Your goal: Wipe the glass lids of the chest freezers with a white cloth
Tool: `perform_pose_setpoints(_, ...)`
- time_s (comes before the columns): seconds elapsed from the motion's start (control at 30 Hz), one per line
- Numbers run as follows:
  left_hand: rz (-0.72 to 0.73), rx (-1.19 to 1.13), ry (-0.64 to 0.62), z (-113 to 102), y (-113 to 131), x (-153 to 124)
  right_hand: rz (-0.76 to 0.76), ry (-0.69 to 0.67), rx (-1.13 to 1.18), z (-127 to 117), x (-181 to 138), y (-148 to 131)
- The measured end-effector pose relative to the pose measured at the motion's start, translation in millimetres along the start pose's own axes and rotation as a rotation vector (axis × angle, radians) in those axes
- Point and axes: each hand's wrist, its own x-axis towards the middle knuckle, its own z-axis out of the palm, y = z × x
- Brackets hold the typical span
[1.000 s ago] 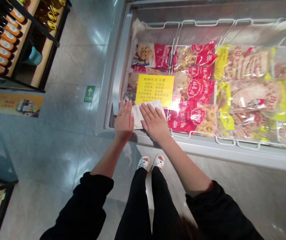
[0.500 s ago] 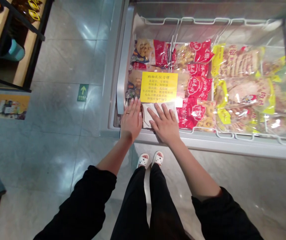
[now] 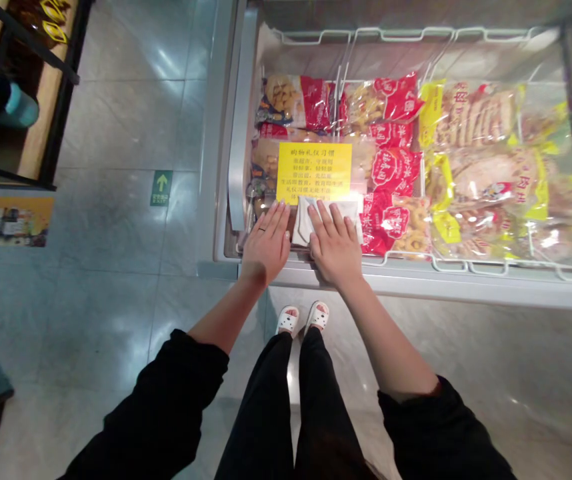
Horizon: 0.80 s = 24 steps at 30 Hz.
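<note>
My right hand (image 3: pixel 337 241) lies flat on a folded white cloth (image 3: pixel 305 223), pressing it against the freezer's glass lid (image 3: pixel 311 60). Its fingers are stretched out over the cloth, whose middle they hide. To the left, my left hand (image 3: pixel 267 245) rests palm down on the glass with straight fingers and a ring, holding nothing. A yellow sign (image 3: pixel 315 170) with printed text sits on the glass just beyond both hands. The cloth's upper edge overlaps the bottom of that sign.
Under the glass, wire baskets hold red frozen-food bags (image 3: pixel 391 167) and yellow-edged bags of meat (image 3: pixel 486 120). A metal frame (image 3: pixel 416 277) edges the freezer. Shelves with bottles (image 3: pixel 41 147) stand at the left. A green exit sticker (image 3: pixel 161 188) marks the tiled floor.
The cloth has slid a little right and upward under my right hand, and now covers the sign's lowest edge. My left hand has shifted slightly right on the glass.
</note>
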Motion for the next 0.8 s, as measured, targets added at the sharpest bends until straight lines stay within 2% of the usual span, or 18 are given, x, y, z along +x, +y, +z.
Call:
perform_pose_setpoints(0.1,0.007,0.013,0.004,0,-2,0,0.059,0.018,-0.013,-3,5,25)
perform_pose_setpoints(0.2,0.014,0.015,-0.008,0,-1,1,0.146,0.021,-0.049,-5,-20,39)
perform_pose_setpoints(0.33,0.027,0.022,-0.027,1,4,1,0.174,-0.003,-0.072,-4,-53,24)
perform_pose_setpoints(0.4,0.043,0.026,-0.036,1,5,1,0.148,-0.023,-0.081,-3,-51,13)
perform_pose_setpoints(0.5,0.057,0.038,-0.038,2,4,2,0.047,-0.051,-0.078,-5,-29,12)
perform_pose_setpoints(0.57,0.062,0.047,-0.035,3,3,2,-0.009,-0.066,-0.070,-9,-14,24)
perform_pose_setpoints(0.63,0.073,0.046,-0.036,4,1,2,0.002,-0.066,-0.071,-12,-8,43)
perform_pose_setpoints(0.73,0.087,0.029,-0.040,5,0,1,0.095,-0.046,-0.093,-16,-24,66)
perform_pose_setpoints(0.8,0.090,0.022,-0.036,4,2,1,0.141,-0.045,-0.114,-15,-43,68)
